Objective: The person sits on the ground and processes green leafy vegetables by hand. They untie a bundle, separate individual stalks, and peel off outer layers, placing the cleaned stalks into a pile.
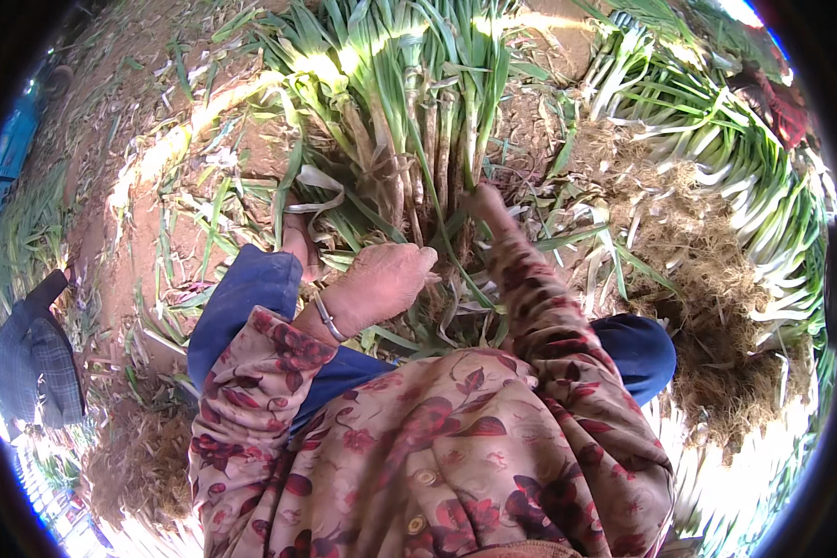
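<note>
Several untrimmed leek-like stalks point(399, 150) with green leaves and soil-brown lower stems stand bunched in front of me. My left hand point(390, 275), a metal bangle point(328, 317) on its wrist, is bent inward just below the stems; its fingers are curled and partly hidden, so whether they hold anything is unclear. Farther forward, my right hand point(487, 204) reaches to the lower stem of a stalk point(470, 132) at the bunch's right side. Its fingers are small and partly hidden there, and their grip cannot be made out. Loose leaves lie around both hands.
On the right, a long curved row of whitish, cleaned stalks point(722, 153) lies with roots toward me, beside heaped roots point(697, 279). Leaf scraps cover the soil point(230, 153). A person in dark clothing point(35, 356) is at the far left; a red garment point(785, 115) shows at the upper right.
</note>
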A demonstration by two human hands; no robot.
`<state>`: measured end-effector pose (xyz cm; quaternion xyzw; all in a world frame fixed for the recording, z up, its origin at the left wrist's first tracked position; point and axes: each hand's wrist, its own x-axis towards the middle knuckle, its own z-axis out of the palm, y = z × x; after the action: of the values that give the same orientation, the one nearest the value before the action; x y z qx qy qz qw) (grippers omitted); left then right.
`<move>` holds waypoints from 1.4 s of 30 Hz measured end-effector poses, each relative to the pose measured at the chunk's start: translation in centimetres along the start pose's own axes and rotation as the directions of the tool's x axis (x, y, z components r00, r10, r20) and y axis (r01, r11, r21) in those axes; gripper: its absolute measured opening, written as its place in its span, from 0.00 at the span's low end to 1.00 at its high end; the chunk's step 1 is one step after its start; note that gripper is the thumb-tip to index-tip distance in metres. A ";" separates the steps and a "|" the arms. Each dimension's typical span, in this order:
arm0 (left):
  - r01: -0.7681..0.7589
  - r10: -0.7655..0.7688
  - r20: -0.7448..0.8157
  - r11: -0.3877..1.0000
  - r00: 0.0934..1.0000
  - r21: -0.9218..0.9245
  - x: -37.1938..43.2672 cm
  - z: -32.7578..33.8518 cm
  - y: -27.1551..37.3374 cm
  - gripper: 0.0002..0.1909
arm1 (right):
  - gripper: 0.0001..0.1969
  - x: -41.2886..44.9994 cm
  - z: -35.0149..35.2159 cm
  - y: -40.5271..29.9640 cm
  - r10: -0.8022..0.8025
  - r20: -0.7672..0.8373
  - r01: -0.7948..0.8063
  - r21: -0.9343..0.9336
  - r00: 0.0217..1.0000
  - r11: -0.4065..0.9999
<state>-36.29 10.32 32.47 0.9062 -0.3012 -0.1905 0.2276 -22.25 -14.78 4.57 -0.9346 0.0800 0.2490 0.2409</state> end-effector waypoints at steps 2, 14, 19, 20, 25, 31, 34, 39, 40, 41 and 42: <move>-0.001 0.001 -0.014 1.000 1.000 0.017 -0.2 -0.3 0.0 0.13 | 0.21 -2.6 1.7 -2.4 -0.061 -0.217 0.089 0.122 0.974 0.989; -0.120 0.064 -0.302 0.978 0.951 -0.169 -0.9 -4.3 -0.9 0.12 | 0.16 0.0 -5.9 -4.7 -0.386 -0.009 0.382 0.164 0.922 0.909; -0.110 0.039 -0.453 0.985 0.891 -0.131 -1.9 -5.8 -0.8 0.11 | 0.22 -1.9 1.7 -1.4 -0.279 -0.051 0.236 0.688 0.959 0.686; -0.068 0.004 -0.431 0.989 0.902 -0.134 -2.2 -5.9 -0.8 0.11 | 0.18 -2.0 2.4 -0.5 -0.157 -0.181 0.220 0.412 0.971 0.884; 0.042 -0.082 -0.291 0.989 0.953 -0.140 -2.3 -6.1 -1.2 0.11 | 0.14 -1.9 4.4 0.5 0.008 -0.202 0.017 0.121 0.979 0.992; -0.113 0.035 -0.522 0.987 0.852 -0.118 -0.9 -6.4 -1.9 0.11 | 0.37 -2.6 -2.6 -6.0 -0.222 -0.079 0.201 0.768 0.972 0.608; -0.010 -0.078 -0.528 0.987 0.846 -0.162 -0.8 -7.3 -2.5 0.11 | 0.41 -6.5 -9.6 -11.5 -0.293 -0.086 0.227 0.840 0.952 0.492; 0.002 -0.468 -0.314 0.559 0.826 -0.829 -0.7 -8.8 -3.7 0.20 | 0.41 -19.4 -15.5 -19.4 -0.579 -0.302 0.596 0.684 0.757 0.421; -0.155 -0.358 -0.335 0.448 0.872 -0.881 -0.9 -9.1 -4.1 0.23 | 0.37 -22.0 -15.6 -20.1 -0.648 -0.303 0.618 0.712 0.699 0.333; -0.162 -0.465 -0.319 0.346 0.826 -0.924 -0.8 -9.5 -4.6 0.23 | 0.32 -24.5 -15.1 -20.5 -0.638 -0.340 0.643 0.693 0.691 0.327; -0.248 -0.457 -0.363 0.292 0.812 -0.924 -0.8 -9.8 -5.2 0.22 | 0.28 -26.7 -14.5 -20.6 -0.646 -0.362 0.689 0.625 0.673 0.367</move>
<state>-29.79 17.43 37.94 0.6199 0.0189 -0.0657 0.7817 -33.57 -3.16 37.50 -0.7172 -0.2070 0.0515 0.6635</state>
